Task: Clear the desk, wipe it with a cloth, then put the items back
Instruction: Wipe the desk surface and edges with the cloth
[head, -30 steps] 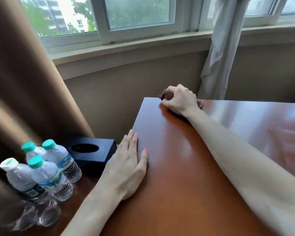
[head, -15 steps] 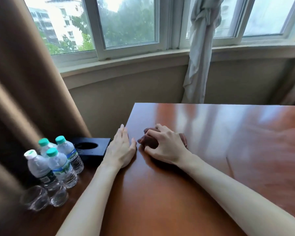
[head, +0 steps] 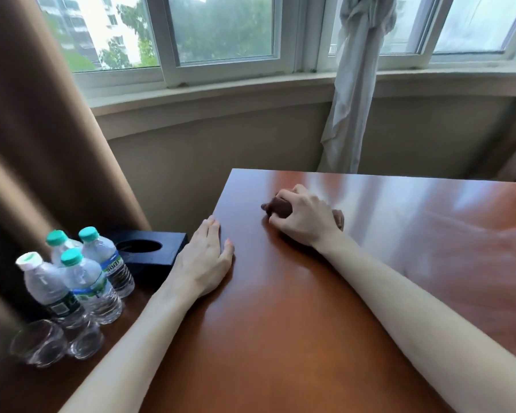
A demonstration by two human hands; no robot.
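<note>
The right hand (head: 303, 222), fingers curled around a brown cloth (head: 280, 207), had slid farther up the counter (head: 280, 338); the left hand (head: 204, 260) stayed flat, fingers together.

- White-framed sliding windows (head: 221, 34) along the far side, daylight, trees and an apartment block beyond.
- Pale sill (head: 209, 96) above a curved beige wall (head: 215, 162).
- Brown curtain (head: 36, 144) hanging at left.
- Knotted white sheer curtain (head: 355, 84) near the middle, reaching down behind the furniture.
</note>
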